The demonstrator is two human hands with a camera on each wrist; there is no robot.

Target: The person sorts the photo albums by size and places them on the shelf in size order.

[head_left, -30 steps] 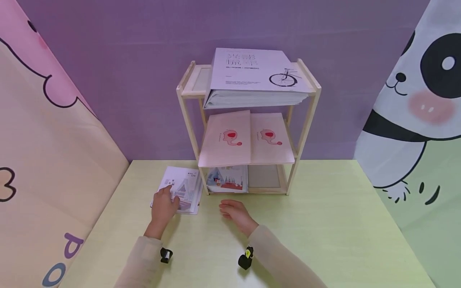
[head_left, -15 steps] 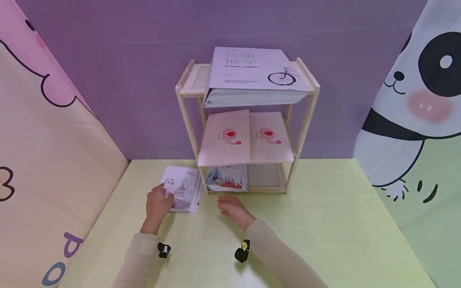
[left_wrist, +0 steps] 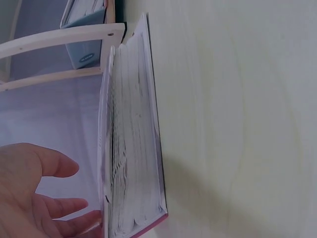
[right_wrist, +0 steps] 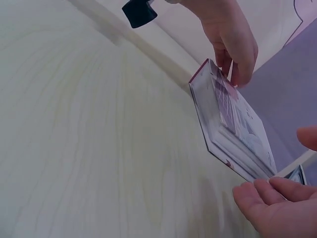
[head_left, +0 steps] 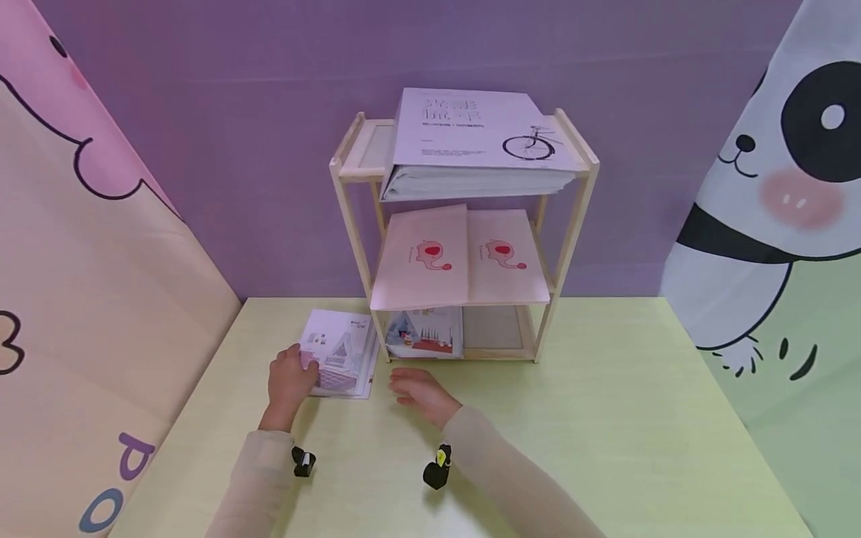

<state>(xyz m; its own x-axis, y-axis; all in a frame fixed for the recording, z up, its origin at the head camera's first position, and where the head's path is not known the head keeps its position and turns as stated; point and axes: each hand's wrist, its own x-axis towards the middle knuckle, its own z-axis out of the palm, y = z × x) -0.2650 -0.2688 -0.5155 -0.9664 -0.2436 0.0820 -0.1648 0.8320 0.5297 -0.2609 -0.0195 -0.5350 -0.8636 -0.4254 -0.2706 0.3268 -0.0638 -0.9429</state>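
A thick white book (head_left: 343,355) with a pale house drawing on its cover lies flat on the table, left of the small wooden rack. At its left edge is my left hand (head_left: 289,381), fingertips at the cover's side and thumb over the corner. In the left wrist view that hand (left_wrist: 29,183) has its thumb apart from the book, whose page edges (left_wrist: 131,139) face the camera. My right hand (head_left: 427,396) hovers over the table just right of the book, holding nothing. Its loosely extended fingers (right_wrist: 267,191) come close to the book's near right corner in the right wrist view.
The wooden rack (head_left: 575,232) stands behind the hands. A large bicycle-cover book (head_left: 471,134) lies on its top shelf, two pink elephant-print books (head_left: 430,258) on the middle one. On the left of the bottom shelf is an illustrated book (head_left: 424,332). Purple cloth (head_left: 269,149) backs the table.
My left hand has slid left, off the cover's middle to the book's left edge. My right hand has shifted slightly left, nearer the book. The book stays in place.
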